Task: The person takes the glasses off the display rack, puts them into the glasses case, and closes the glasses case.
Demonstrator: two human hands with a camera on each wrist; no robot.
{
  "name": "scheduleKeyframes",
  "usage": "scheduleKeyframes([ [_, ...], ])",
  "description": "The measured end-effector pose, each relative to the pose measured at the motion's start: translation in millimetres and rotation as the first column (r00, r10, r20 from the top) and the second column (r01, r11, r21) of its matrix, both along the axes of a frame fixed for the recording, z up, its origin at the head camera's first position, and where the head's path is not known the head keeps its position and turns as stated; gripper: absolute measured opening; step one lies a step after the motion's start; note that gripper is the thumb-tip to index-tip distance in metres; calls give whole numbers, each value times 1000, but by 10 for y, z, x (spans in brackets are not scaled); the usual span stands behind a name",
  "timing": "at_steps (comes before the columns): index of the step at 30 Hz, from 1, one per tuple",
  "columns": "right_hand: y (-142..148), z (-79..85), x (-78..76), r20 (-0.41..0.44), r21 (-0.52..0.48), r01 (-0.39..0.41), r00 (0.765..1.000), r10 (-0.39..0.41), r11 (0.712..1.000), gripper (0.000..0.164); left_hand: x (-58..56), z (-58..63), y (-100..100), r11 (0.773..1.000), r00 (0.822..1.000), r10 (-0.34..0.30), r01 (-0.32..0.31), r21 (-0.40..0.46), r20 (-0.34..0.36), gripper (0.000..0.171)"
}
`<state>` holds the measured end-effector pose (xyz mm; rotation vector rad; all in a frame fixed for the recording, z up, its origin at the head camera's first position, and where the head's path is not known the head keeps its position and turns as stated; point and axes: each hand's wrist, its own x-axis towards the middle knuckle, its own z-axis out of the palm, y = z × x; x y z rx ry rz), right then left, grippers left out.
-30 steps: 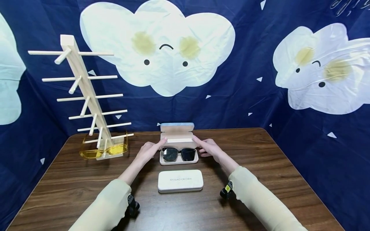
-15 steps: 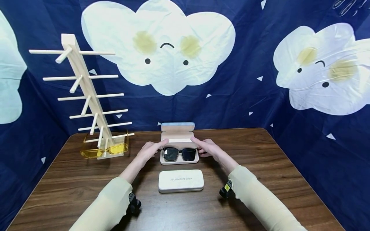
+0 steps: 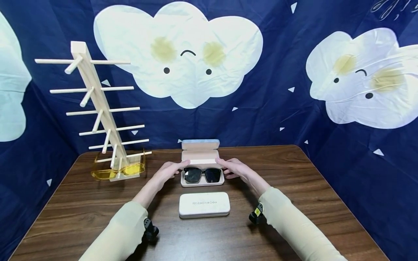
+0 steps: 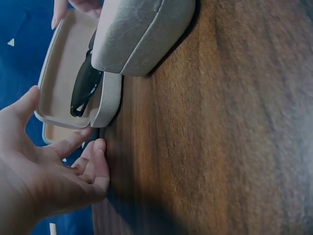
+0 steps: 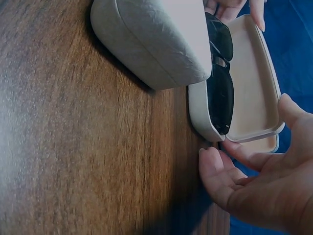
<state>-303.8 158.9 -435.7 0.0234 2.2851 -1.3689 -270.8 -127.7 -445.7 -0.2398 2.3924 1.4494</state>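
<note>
Dark sunglasses (image 3: 213, 175) lie folded inside an open beige glasses case (image 3: 202, 183) near the table's back edge. The case's raised lid (image 4: 71, 54) stands between both hands. At its left end, my left hand (image 4: 46, 171) has its thumb on the lid's rim and its index finger by the hinge; the other fingers curl loosely. My right hand (image 5: 264, 171) holds the right end likewise, thumb on the rim and index finger low by the hinge. In front of them sits a closed white glasses case (image 3: 204, 204) with printed lettering.
On the left stands a wooden peg rack (image 3: 101, 105), with yellow-tinted glasses (image 3: 132, 168) at its lowest peg. A pale blue-edged lid-like piece (image 3: 200, 144) shows behind the open case. Dark blue cloth with cloud prints (image 3: 254, 119) surrounds the wooden table (image 3: 294, 188).
Both thumbs have shifted slightly inward and down along the lid's sides. The sunglasses and the white case look unmoved; the head view shifts only a little.
</note>
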Motion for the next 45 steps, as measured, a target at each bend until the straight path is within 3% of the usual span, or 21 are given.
scheduleKeyframes([
  [4, 21, -2, 9, 3, -4, -31, 1000, 31, 1000, 69, 24, -17, -33, 999, 999, -33, 33, 41, -16, 72],
  [10, 63, -10, 15, 4, -23, -58, 998, 58, 998, 76, 41, -36, -63, 996, 994, -82, 85, 35, -70, 62],
  [19, 90, -21, 24, -3, -3, -76, 997, 76, 997, 68, 63, -73, -109, 990, 987, -133, 137, 33, -87, 78],
  [25, 103, -28, 32, -23, -11, -104, 994, 103, 995, 59, 79, -82, -133, 991, 989, -124, 127, 39, -77, 86],
  [30, 124, -47, 44, -46, -50, -139, 989, 137, 989, 57, 77, -91, -159, 987, 983, -151, 156, 40, -105, 87],
  [45, 145, -79, 72, -96, -53, -171, 982, 165, 984, 49, 115, -148, -192, 988, 979, -150, 145, -47, -139, 92],
])
